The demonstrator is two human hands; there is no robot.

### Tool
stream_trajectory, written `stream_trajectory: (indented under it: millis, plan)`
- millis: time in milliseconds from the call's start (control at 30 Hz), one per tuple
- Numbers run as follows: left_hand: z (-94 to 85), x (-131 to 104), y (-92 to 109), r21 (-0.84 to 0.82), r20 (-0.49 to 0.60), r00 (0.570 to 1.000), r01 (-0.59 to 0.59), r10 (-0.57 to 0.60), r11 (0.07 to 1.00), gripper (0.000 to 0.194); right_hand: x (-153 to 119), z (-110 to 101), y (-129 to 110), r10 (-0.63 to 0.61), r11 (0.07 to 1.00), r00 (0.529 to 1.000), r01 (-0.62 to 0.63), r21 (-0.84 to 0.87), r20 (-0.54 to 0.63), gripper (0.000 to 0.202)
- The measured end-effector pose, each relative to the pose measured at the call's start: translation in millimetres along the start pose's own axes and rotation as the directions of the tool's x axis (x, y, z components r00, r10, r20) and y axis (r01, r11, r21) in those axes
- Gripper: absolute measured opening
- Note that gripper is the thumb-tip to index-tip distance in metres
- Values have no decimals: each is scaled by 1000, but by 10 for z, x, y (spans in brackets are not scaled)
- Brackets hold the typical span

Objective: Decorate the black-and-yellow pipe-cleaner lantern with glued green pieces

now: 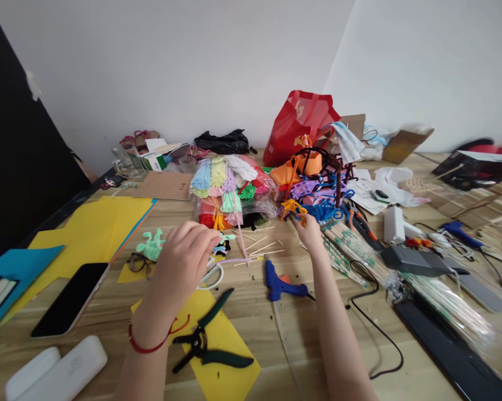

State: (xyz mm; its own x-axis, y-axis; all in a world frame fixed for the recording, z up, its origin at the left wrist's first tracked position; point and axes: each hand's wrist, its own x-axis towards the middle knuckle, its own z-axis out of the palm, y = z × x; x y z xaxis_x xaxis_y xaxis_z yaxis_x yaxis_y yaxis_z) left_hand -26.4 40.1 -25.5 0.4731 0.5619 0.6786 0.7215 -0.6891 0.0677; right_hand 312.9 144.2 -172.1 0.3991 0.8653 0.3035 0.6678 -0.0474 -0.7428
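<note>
My left hand (191, 252) is closed in a pinch, with a small light green pipe-cleaner piece (227, 237) showing at its fingertips. Its palm side is hidden. To its left lies a mint green pipe-cleaner shape (151, 245). My right hand (309, 231) reaches forward, fingers closed at an orange pipe-cleaner piece (293, 208) at the edge of a colourful pile. White-handled scissors (212, 276) lie partly hidden behind my left hand. Between my forearms rests a blue glue gun (279, 283), and wire strippers with green handles (217, 334) lie on yellow sheet (228, 381).
Bagged pipe cleaners (229, 186) and a red bag (298, 125) stand at the back. On the left are a phone (72, 298) and white case (61, 373). Bundled sticks (355, 248), pliers (364, 227) and a black cable (384, 328) lie right.
</note>
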Motion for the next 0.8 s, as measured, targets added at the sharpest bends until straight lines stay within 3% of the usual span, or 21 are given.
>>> stream_trajectory:
  millis: [133, 233, 300, 367, 400, 467, 533, 600, 667, 767, 800]
  plan:
    - [-15, -2, -4, 38, -41, 999, 7, -6, 999, 12, -69, -98, -245, 15, 997, 999, -11, 72, -50, 36]
    - [-13, -8, -7, 36, -47, 999, 19, -17, 999, 12, -151, -199, -556, 29, 984, 999, -23, 179, -35, 35]
    - [-3, -11, -2, 27, -71, 997, 10, -8, 1000, 12, -279, -255, -844, -3, 959, 998, -17, 282, 69, 31]
    - [2, -15, 14, 13, -116, 993, -14, 15, 1000, 11, -492, -299, -1174, -88, 917, 960, -27, 399, 266, 42]
    - [-1, -17, 26, 10, -142, 989, -30, 31, 1000, 12, -624, -319, -1340, -149, 889, 908, -51, 456, 391, 49]
    - [-22, -24, 58, 12, -194, 978, -73, 74, 997, 17, -903, -357, -1642, -256, 836, 763, -133, 532, 594, 63]
    - [-60, -32, 97, 25, -232, 965, -121, 124, 992, 20, -1141, -401, -1871, -335, 775, 623, -244, 583, 707, 65]
    - [-103, -41, 137, 49, -250, 953, -163, 170, 985, 20, -1282, -446, -2010, -390, 528, 512, -556, 642, 765, 54]
    - [-136, -49, 175, 68, -254, 947, -184, 195, 981, 20, -1321, -485, -2072, -429, 309, 424, -761, 571, 798, 50]
    - [-153, -60, 215, 74, -266, 942, -191, 204, 979, 20, -1274, -514, -2082, -484, 188, 259, -902, 388, 836, 54]
    - [-153, -64, 219, 85, -270, 940, -192, 208, 978, 20, -1256, -513, -2076, -498, 178, 228, -918, 355, 837, 54]
